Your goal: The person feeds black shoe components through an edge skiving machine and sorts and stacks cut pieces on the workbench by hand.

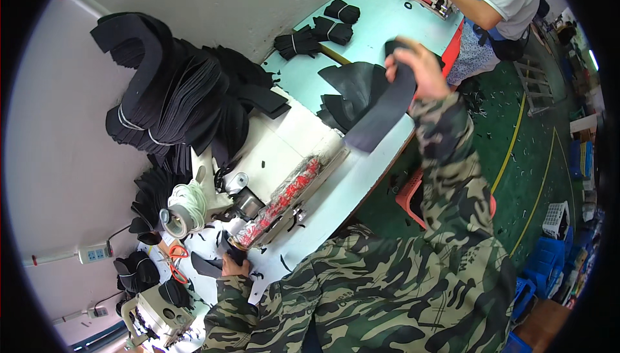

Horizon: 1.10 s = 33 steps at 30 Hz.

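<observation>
My right hand (423, 69) is raised over the table's far right side, gripping a curved black fabric piece (381, 121) that hangs down to the left, blurred by motion. Beside it lies a fanned pile of similar black pieces (355, 88). Low at the near end of a sewing machine (290, 140), my left hand (236, 266) is closed on a small dark fabric piece (237, 251), partly hidden by the fingers. Another flat black piece (205, 266) lies just left of that hand.
A tall heap of tied black pieces (187, 88) leans by the wall. Orange-handled scissors (175, 261) and a white thread cone (185, 208) are at left. Tied black bundles (332, 30) lie at the back. A co-worker (507, 11) works at another machine, far right.
</observation>
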### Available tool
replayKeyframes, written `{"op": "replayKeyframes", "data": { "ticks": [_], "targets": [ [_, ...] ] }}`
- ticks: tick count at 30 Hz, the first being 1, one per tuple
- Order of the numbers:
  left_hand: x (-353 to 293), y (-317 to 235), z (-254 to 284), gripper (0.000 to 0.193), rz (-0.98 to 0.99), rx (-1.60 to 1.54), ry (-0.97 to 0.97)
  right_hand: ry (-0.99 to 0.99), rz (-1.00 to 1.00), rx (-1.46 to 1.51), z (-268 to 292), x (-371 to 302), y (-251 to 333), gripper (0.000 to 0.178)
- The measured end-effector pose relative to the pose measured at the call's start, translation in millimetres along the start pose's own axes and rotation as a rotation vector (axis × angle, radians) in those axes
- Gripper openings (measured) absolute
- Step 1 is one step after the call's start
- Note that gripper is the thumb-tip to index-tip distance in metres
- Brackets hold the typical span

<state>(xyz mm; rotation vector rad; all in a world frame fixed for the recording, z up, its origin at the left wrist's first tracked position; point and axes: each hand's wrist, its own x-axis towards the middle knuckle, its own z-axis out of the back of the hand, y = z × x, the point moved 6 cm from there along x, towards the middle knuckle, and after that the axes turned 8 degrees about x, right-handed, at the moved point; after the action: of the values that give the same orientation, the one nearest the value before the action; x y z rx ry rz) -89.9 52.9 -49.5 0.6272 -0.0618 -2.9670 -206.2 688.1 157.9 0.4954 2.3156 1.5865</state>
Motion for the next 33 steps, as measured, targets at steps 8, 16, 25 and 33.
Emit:
{"op": "replayKeyframes", "data": {
  "ticks": [8, 16, 25, 33],
  "targets": [
    [4.6, 41.1, -13.9, 0.056, 0.469, -0.388, 0.061, -0.204, 0.624, -0.954, 17.3, 35.8, -41.0, 0.039],
    [15.2, 61.4, -24.7, 0.029, 0.554, -0.351, 0.005, 0.275, 0.393, -1.330, 6.8, -65.0, -187.9, 0.048],
    [13.7, 46.6, 18.7, 0.017, 0.199, -0.205, -0.268, 0.186, 0.398, -0.967, -3.5, -113.6, -153.3, 0.027],
    [15.9, -1.7, 109.3, 0.020, -0.253, -1.319, 0.664, 0.828, -0.333, -0.162, -170.8, -223.7, -159.8, 0.045]
  ]
}}
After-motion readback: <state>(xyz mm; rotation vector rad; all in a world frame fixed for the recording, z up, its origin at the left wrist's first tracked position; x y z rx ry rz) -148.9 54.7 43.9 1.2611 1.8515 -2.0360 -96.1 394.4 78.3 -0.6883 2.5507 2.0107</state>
